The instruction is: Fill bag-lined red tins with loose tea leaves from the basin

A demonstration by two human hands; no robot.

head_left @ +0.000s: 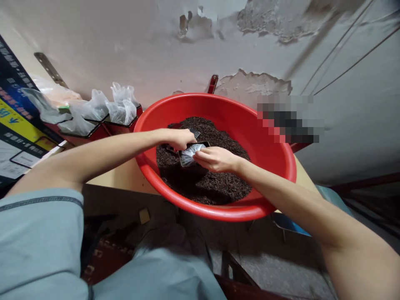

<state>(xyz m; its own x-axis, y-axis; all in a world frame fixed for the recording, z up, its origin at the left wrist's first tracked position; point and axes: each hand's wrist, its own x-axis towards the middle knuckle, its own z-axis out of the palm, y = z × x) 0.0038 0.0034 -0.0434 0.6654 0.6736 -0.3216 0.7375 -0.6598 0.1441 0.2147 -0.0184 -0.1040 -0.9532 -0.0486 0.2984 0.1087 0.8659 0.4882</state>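
A large red plastic basin holds a heap of dark, loose, shredded material like dry tea leaves. Over the heap is a tilted, dark-rimmed tin lined with a clear plastic bag. My right hand is closed, its fingers pinching the gathered bag at the tin's mouth. At the tin's far left side, my left hand has its fingers curled downward; what they grip is hidden. A flat grey piece shows just beyond those fingers.
Several dark red tins with plastic bags poking out stand left of the basin on a pale table. A printed box is at far left. The peeling wall rises behind; a blue stool sits below right.
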